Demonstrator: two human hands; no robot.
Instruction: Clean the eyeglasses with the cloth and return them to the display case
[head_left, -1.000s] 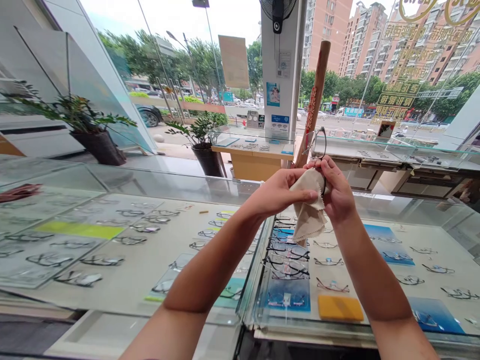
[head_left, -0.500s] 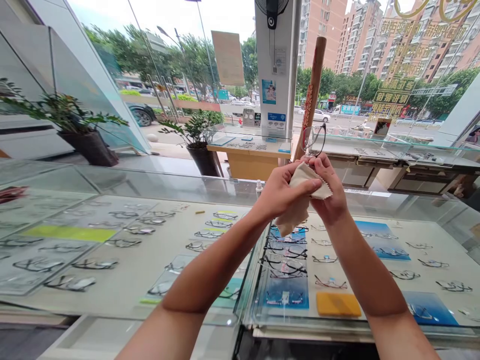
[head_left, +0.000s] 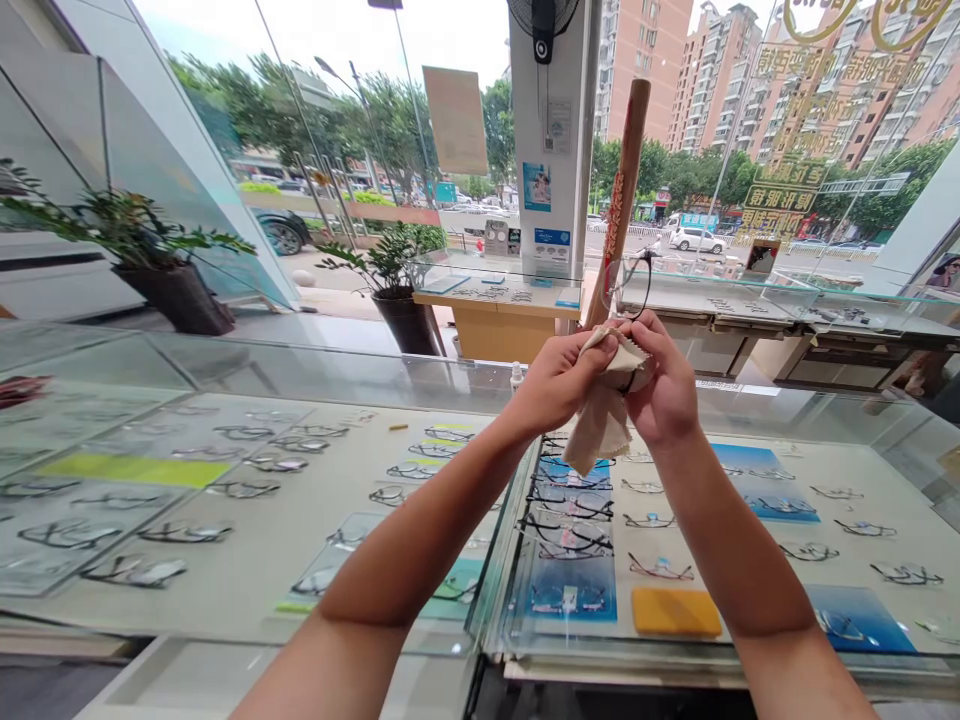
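Both hands are raised together above the glass display case. My left hand [head_left: 568, 377] is closed on a cream cleaning cloth [head_left: 600, 425] with a zigzag edge, its thumb pressing the cloth against the eyeglasses. My right hand [head_left: 664, 385] pinches the frame of the eyeglasses [head_left: 649, 284] between thumb and fingers. One part of the dark, thin frame sticks up above the fingers. The cloth wraps around the lower part, so that lens is mostly hidden. The cloth's loose end hangs between my wrists.
Under the glass, rows of eyeglasses [head_left: 574, 535] lie on display boards. A yellow case [head_left: 676, 611] sits inside near the front. A small white bottle [head_left: 517, 376] stands behind my left wrist. Beyond are a brown pole [head_left: 627, 170], a potted plant [head_left: 405, 300] and another counter [head_left: 495, 328].
My left thumb has drawn back to the left with the cloth. The cloth is more bunched, and a dark rim now shows beneath it. My right hand keeps hold of the eyeglasses.
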